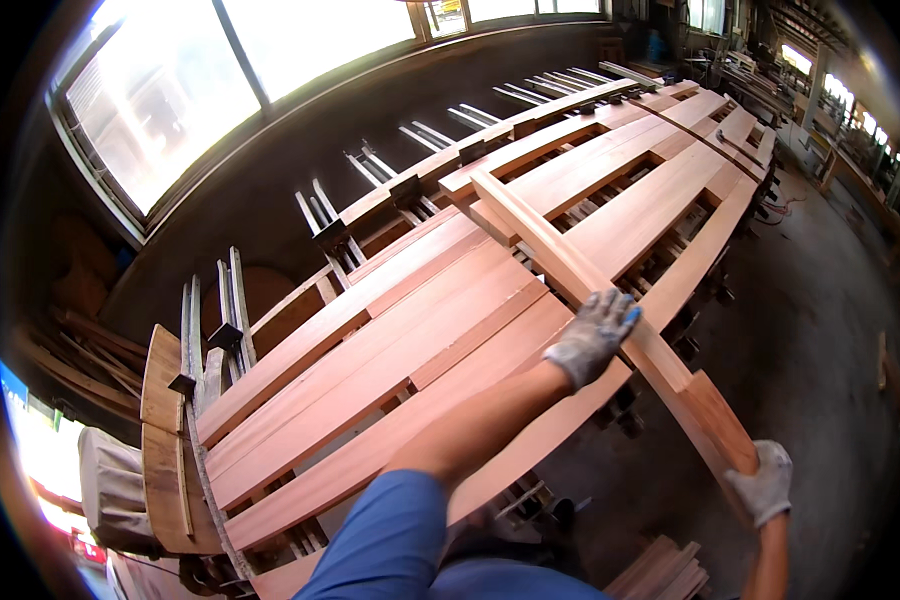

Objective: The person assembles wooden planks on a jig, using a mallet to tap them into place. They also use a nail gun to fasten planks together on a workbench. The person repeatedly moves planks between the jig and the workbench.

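My left hand (592, 335) lies flat on the long plank (580, 275); right hand (762, 482) grips its end; I judge it mid-placement across the laid boards (400, 340); next needs careful aligning.

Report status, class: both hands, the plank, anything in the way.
Left hand gloved, flat on the long plank. Right hand gloved, gripping the plank's near end. Plank lies diagonally across the laid boards on the clamp rack. Nothing blocking it.

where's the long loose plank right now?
In the head view, the long plank lies diagonally across the row of boards, right of centre. The left hand rests on it; the right hand grips its near end.
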Tool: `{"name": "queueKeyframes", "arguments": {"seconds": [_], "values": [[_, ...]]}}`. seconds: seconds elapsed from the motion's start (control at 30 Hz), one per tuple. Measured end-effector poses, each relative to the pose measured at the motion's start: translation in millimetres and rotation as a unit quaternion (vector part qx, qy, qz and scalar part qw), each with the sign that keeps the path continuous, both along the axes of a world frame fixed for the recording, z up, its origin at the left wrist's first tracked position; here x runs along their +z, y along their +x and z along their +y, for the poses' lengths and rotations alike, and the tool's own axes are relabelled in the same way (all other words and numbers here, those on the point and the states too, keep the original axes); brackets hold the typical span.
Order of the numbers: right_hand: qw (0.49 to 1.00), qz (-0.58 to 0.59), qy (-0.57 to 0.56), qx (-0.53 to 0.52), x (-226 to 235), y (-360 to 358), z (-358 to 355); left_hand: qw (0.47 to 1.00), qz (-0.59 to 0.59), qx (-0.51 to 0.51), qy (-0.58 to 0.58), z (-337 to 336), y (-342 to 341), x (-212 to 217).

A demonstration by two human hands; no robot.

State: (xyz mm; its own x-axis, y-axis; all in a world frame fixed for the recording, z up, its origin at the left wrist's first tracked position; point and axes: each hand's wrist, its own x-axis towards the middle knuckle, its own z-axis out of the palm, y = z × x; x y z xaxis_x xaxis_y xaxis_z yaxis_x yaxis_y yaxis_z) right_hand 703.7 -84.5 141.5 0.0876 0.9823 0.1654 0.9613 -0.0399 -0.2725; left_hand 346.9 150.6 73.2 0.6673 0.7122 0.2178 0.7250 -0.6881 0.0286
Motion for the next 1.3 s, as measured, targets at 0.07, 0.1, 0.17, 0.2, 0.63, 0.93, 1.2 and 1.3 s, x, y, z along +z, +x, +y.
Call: {"name": "queueKeyframes", "arguments": {"seconds": [0.07,0.1,0.17,0.2,0.63,0.93,1.2,1.3], "values": [[0.999,-0.045,0.02,0.005,10.1,10.8,-23.0,0.998,-0.034,-0.041,0.039,25.6,32.9,-5.1],[0.998,-0.059,0.032,0.015,17.8,9.1,-32.9,0.993,-0.066,-0.059,0.074,33.5,41.6,-5.8],[0.997,-0.075,0.012,0.027,18.8,23.4,-59.9,0.986,0.038,-0.116,-0.117,35.2,48.6,46.1],[0.996,-0.073,-0.01,0.041,12.8,36.4,-66.8,0.987,0.043,-0.113,-0.104,44.1,59.5,29.2],[0.922,-0.136,0.281,0.23,51.0,-25.4,69.6,0.99,-0.017,0.014,0.14,-50.6,-129.9,121.4],[0.854,-0.096,0.298,0.415,8.6,-220.7,237.6,0.94,0.064,0.302,-0.148,-152.7,-346.0,176.1],[0.885,0.006,0.207,0.417,-61.3,-422.1,228.4,0.89,0.067,0.45,-0.036,-143.3,-486.7,104.5],[0.914,-0.008,-0.041,0.402,-122.8,-462.4,187.9,0.859,0.088,0.503,-0.039,-113.7,-536.3,80.8]]}}
